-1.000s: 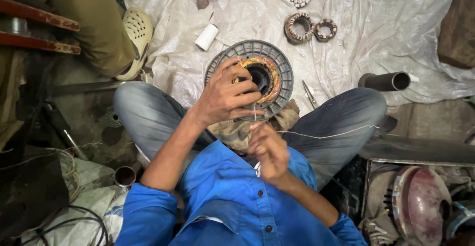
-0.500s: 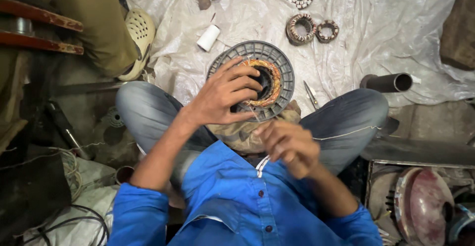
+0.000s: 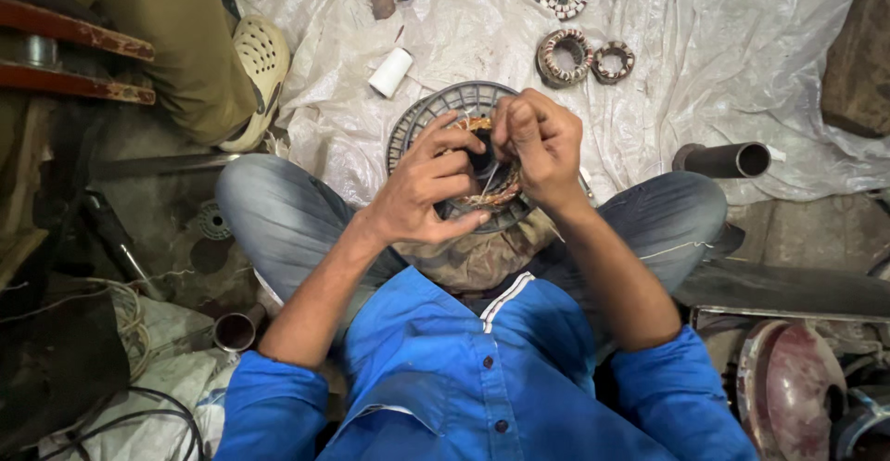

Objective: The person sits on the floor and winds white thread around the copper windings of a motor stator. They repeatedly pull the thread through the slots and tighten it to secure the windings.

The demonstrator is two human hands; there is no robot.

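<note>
Head view: my left hand [image 3: 426, 192] steadies the copper-wound stator [image 3: 491, 178] on my lap while my right hand [image 3: 538, 141] pinches thin wire — rigid, heavy core, I judge; fragile windings — best gripped by its rim.

Our hands [image 3: 436, 192] [image 3: 538, 146] cover most of the wound coil [image 3: 496, 187] at frame centre; we cannot tell what our right fingers pinch. The reddish disc [image 3: 797, 377] is cut off lower right.

Head camera looks steeply down, seemingly close.
</note>
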